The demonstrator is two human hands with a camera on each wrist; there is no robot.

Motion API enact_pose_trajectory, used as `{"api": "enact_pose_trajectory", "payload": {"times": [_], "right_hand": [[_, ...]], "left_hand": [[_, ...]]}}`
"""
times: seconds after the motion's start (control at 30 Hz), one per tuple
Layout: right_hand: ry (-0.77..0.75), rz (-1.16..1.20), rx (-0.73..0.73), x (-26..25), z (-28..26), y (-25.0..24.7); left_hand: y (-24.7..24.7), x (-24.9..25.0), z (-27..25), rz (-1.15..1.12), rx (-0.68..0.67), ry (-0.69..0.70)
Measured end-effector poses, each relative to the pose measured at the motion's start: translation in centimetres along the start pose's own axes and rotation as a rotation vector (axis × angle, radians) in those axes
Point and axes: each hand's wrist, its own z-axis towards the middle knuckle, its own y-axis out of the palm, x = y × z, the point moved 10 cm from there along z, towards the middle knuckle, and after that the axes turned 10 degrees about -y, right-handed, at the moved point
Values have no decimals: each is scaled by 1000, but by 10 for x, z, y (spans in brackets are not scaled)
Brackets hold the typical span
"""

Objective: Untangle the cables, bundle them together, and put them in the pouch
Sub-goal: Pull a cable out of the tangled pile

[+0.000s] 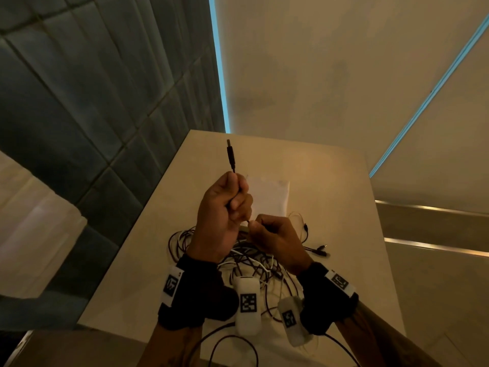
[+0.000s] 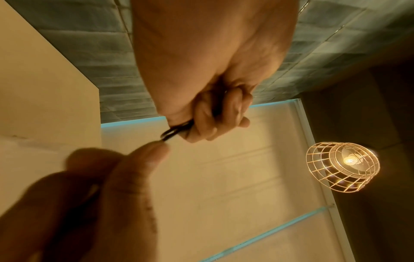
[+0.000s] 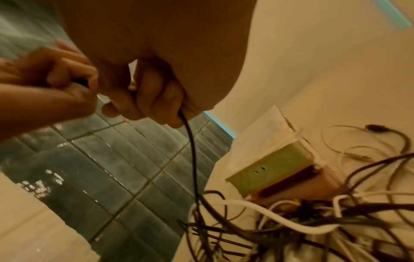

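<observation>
My left hand is raised above the table and grips a black cable in its fist, the USB plug pointing up. In the left wrist view folded loops of this cable stick out of the left hand. Just below, my right hand pinches the same cable, which drops from the right hand as a black strand into the tangle of black and white cables on the table. The pale pouch lies flat behind the hands.
The beige table is narrow, with a dark tiled wall to its left. Loose plug ends lie right of the tangle. In the right wrist view a green and pink part shows at the pouch's near end. A wire-cage lamp hangs overhead.
</observation>
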Motion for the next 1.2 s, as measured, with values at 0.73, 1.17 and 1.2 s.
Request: {"api": "enact_pose_trajectory", "payload": {"times": [0.73, 1.17, 1.2], "right_hand": [[141, -311, 62, 92, 3, -6], [-183, 3, -70, -61, 42, 46], [-169, 3, -68, -57, 40, 46]], "left_hand": [[-61, 56, -38, -3, 280, 181], [-55, 19, -22, -65, 234, -35], [-50, 24, -22, -105, 183, -12]]}}
